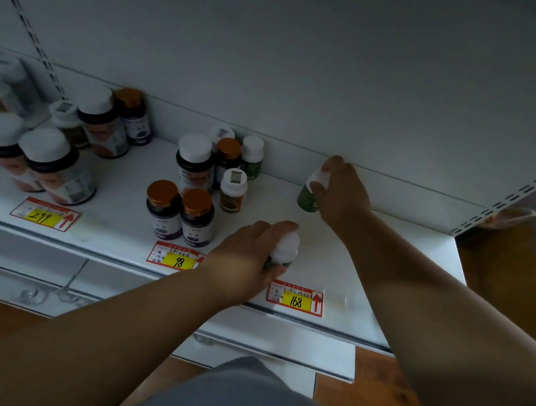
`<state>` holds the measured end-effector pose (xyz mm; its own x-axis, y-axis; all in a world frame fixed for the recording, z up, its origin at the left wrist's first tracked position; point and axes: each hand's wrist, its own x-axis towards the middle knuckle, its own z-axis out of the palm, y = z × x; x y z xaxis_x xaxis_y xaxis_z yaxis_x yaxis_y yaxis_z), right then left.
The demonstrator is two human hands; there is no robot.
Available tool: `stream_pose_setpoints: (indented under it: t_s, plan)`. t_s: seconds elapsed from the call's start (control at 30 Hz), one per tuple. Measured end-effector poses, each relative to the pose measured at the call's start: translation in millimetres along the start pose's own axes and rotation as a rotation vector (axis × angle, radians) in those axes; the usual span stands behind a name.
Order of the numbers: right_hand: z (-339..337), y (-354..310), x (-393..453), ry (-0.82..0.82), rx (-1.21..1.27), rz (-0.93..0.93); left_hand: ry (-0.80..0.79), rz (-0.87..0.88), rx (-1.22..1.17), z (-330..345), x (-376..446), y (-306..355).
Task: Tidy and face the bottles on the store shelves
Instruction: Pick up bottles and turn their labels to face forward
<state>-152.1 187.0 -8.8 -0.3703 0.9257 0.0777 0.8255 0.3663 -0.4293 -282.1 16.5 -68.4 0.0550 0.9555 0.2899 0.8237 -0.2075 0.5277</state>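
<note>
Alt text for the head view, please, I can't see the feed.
Left hand grips a white-capped bottle near the shelf's front edge; right hand grips a green bottle near the back. Other bottles cluster to the left.

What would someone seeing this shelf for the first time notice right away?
Two bare arms reach in: the left hand grips a white-capped bottle at the shelf's front edge above the 168 price tag, while the right hand holds a green bottle near the back wall. To their left stands a loose cluster of orange-capped bottles and white-capped ones.
</note>
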Motion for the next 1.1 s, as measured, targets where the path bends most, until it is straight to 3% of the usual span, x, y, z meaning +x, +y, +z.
stream_pose_setpoints:
  t_s: [0.27, 0.5, 0.8, 0.97, 1.1]
  plan:
    - [-12.4, 18.4, -90.6, -0.081, 0.002, 0.002, 0.043, 0.08, -0.002, 4.7, -1.5, -4.8]
    - [-8.7, 11.7, -125.2, -0.211, 0.177, -0.041, 0.01, 0.101, -0.036, 8.2, -2.2, -7.5]
    - [-2.4, 15.1, -128.2, -0.129, 0.131, -0.007, -0.014, 0.04, -0.03, 4.7, -1.9, -2.4]
    - [-8.8, 16.8, -123.7, -0.172, 0.163, -0.013, 0.042, -0.008, -0.037, -1.7, -6.7, 9.4]
    - [-23.2, 4.6, -109.3, -0.057, 0.238, -0.119, 0.13, -0.114, -0.013, -13.5, -16.2, 23.3]
